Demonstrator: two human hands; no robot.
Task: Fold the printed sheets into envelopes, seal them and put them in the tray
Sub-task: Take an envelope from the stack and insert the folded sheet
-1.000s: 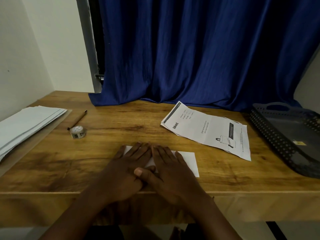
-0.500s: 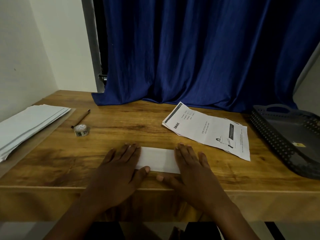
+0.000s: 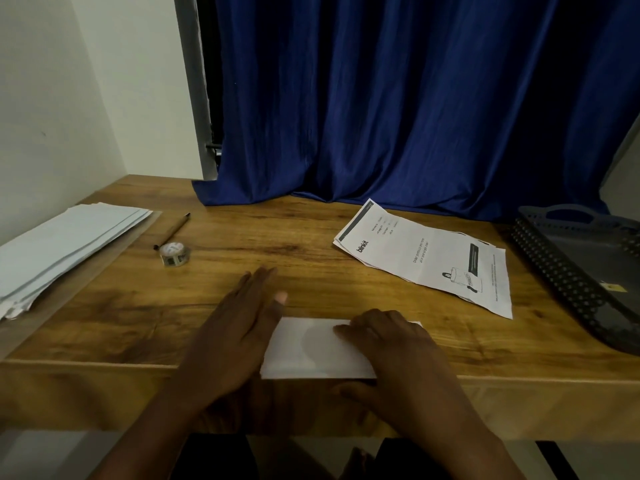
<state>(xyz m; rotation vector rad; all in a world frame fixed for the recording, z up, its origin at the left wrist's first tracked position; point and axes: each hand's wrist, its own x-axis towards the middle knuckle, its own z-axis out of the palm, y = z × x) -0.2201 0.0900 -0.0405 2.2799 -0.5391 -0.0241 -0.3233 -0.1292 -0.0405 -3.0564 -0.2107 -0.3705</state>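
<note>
A folded white sheet (image 3: 311,351) lies at the table's front edge, its near side reaching slightly past the edge. My right hand (image 3: 398,358) grips its right end, with the fingers curled on top and the thumb under the near edge. My left hand (image 3: 239,327) is at the sheet's left end with straight fingers pointing away from me; whether it touches the paper I cannot tell. A small pile of printed sheets (image 3: 426,258) lies farther back on the right. The dark perforated tray (image 3: 568,282) stands at the far right.
A stack of white envelopes (image 3: 65,244) lies on a board at the left. A tape roll (image 3: 175,253) and a pencil (image 3: 173,230) sit beside it. A blue curtain (image 3: 398,116) hangs behind the wooden table (image 3: 121,317).
The hands slid apart along the folded sheet. The right hand now grips its right end and the sheet has come nearer the front edge. The left hand has shifted forward, fingers straight.
</note>
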